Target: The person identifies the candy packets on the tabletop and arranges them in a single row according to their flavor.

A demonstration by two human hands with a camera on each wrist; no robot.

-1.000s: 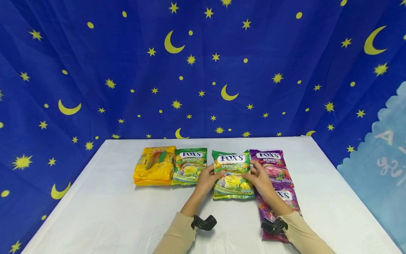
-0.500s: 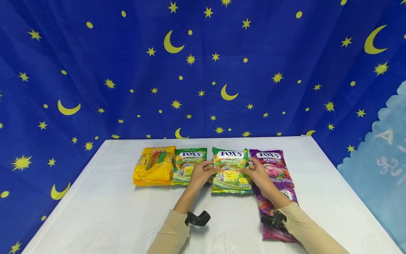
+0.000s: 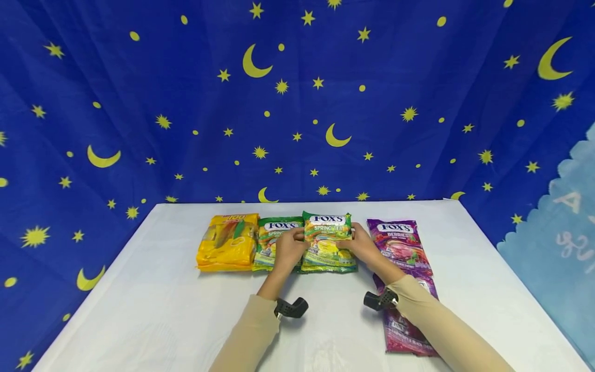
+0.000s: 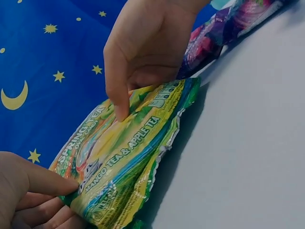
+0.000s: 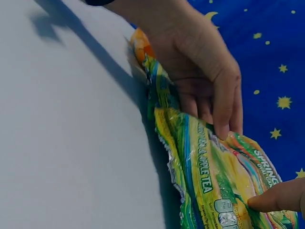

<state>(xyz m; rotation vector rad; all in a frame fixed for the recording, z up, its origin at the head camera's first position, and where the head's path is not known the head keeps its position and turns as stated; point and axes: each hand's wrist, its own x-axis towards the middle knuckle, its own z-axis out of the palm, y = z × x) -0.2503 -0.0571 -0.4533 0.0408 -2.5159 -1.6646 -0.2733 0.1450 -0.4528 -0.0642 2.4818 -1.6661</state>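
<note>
Spring Tea bag [image 3: 328, 249] at table's [image 3: 186, 320] far middle, against or just over second green bag [image 3: 266, 250]; left hand [image 3: 289, 249] and right hand [image 3: 364, 247] pinch its side edges, thumbs on front, fingers behind, likely to keep soft pouch spread and level; bottom edge's contact with table unclear; versus earlier head frame, bag sits farther left and back, gap to upper purple bag [image 3: 401, 247] wider; yellow bag [image 3: 230, 242] unmoved.
</note>
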